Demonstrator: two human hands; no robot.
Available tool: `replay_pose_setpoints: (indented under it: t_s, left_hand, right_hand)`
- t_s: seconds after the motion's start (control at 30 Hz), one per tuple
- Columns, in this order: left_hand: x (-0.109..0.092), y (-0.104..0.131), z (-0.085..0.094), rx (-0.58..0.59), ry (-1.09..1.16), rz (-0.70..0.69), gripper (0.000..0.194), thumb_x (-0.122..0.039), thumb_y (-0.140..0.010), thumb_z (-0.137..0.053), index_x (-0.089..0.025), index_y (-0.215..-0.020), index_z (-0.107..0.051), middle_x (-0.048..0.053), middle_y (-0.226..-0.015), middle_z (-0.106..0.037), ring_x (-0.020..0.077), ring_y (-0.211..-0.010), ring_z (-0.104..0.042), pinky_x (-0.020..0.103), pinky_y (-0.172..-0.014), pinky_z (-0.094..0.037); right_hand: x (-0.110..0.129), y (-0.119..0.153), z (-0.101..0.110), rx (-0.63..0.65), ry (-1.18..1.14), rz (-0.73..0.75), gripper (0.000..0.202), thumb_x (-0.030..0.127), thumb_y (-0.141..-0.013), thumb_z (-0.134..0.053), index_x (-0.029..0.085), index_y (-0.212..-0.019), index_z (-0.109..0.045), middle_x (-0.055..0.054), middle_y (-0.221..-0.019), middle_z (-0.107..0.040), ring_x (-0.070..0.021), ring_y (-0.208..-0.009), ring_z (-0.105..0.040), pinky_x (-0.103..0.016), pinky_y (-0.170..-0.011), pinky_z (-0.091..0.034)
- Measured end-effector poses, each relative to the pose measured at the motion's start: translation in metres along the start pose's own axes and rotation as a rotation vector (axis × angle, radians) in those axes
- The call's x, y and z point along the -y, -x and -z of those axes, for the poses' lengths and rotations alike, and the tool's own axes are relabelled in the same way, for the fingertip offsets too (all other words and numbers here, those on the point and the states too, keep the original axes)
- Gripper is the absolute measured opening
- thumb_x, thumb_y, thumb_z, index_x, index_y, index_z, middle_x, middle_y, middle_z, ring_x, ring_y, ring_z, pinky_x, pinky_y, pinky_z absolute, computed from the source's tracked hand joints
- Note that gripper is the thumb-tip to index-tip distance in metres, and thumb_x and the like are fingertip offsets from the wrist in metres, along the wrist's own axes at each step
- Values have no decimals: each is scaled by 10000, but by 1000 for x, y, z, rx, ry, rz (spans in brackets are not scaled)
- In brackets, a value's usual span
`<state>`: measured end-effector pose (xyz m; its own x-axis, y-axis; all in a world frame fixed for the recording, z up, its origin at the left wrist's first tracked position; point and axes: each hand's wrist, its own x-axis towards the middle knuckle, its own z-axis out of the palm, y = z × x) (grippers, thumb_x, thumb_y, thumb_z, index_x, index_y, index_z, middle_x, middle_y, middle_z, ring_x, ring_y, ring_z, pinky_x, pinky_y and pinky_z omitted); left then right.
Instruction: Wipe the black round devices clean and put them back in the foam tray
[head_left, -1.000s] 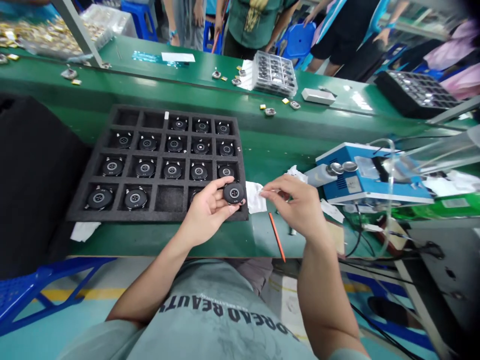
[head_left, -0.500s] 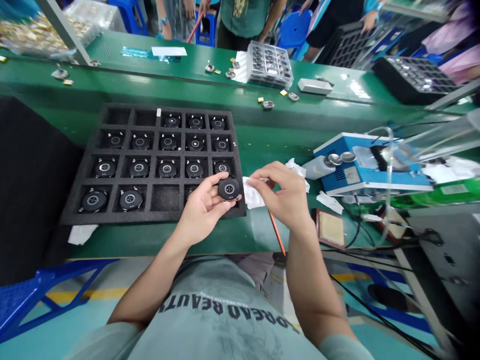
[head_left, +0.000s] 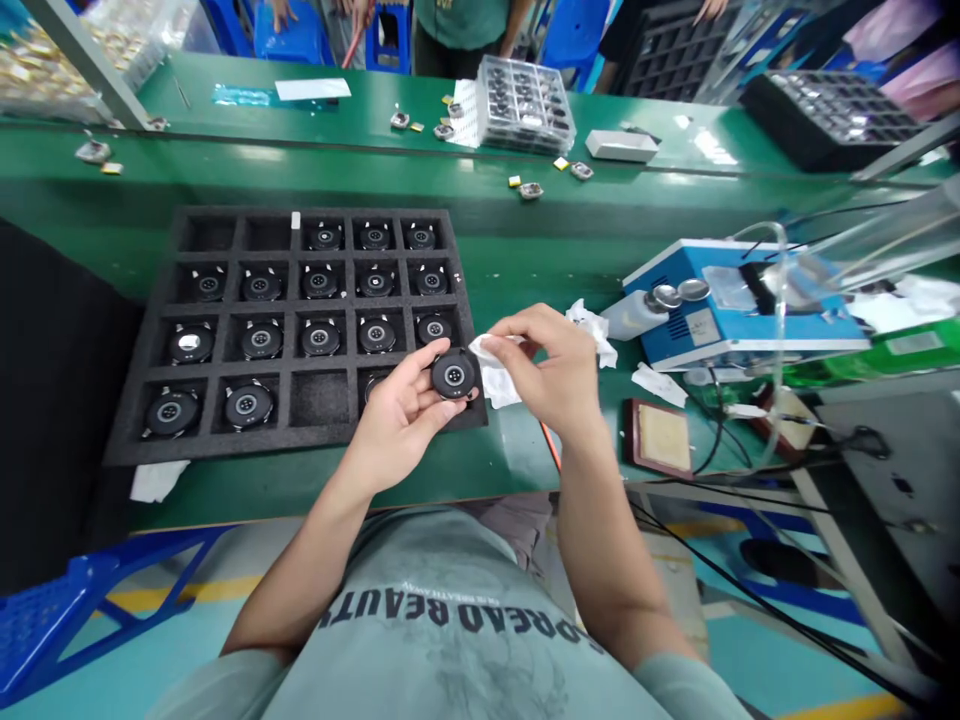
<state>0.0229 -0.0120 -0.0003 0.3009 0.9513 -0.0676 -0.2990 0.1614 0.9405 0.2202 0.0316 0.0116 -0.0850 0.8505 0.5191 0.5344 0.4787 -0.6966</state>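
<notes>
My left hand (head_left: 405,415) is closed on a round black watch case (head_left: 453,375), its sensor side facing up, over the front right corner of a black foam tray (head_left: 202,452). In my right hand (head_left: 546,370), thumb and fingers pinch a white tissue (head_left: 499,382) just right of the watch case. Most tray pockets hold similar watch cases, such as one (head_left: 249,403) in the front row. One front-row pocket and two back-left pockets have none. Part of an orange stick (head_left: 551,445) shows under my right wrist.
To the right are a blue machine (head_left: 739,300), a white bottle with a metal top (head_left: 630,315), crumpled tissue (head_left: 596,330) and a sponge in a brown holder (head_left: 658,437). A clear parts box (head_left: 525,105) stands on the back ledge. Cables hang at the right. Other people stand opposite.
My right hand has lifted the tissue toward the watch case, its top edge now raised in the fingers. My left hand keeps its hold. The view has shifted slightly.
</notes>
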Motion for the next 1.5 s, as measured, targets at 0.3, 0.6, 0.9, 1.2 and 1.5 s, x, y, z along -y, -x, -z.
replay_pose_setpoints:
  t_s: [0.3,0.6,0.9,1.2,1.5]
  left_hand:
    - [1,-1,0,-8,-45,-4,647,-202,-873,-775,-187,-1477,-543,124,-1346,-734,270,-1208,-730,419,-1074,-592]
    - [-1,1,-2,15,-37,10,622,-206,-888,-756,-176,-1475,-550,132,-1315,-741,289,-1221,-730,441,-1093,-579]
    - [2,1,-1,27,-31,1,621,-191,-882,-760,-179,-1469,-560,137,-1350,-729,272,-1221,-719,414,-1072,-576]
    - [5,1,0,32,-33,-6,626,-157,-856,-765,-182,-1455,-585,138,-1373,-720,288,-1236,-716,410,-1048,-593]
    - [0,1,0,31,7,3,647,-186,-856,-804,-160,-1450,-552,102,-1213,-783,239,-1103,-771,377,-1035,-605]
  right_hand:
    - [16,14,-3,102,38,37,141,274,-994,-655,260,-878,-735,-20,-870,-726,-167,-780,-653,-321,-674,-532]
    - [10,15,17,-116,255,31,140,256,-981,-657,256,-851,-708,-28,-821,-708,-190,-751,-650,-346,-664,-550]
    - [21,20,-9,-15,133,76,139,220,-1003,-626,262,-904,-713,-36,-887,-727,-196,-834,-680,-364,-726,-574]
    - [25,17,-13,107,108,146,178,231,-1023,-603,265,-918,-742,-46,-927,-734,-210,-903,-657,-385,-823,-531]
    - [-15,25,28,-65,325,-84,113,266,-939,-690,223,-842,-727,-29,-822,-701,-184,-737,-618,-335,-661,-484]
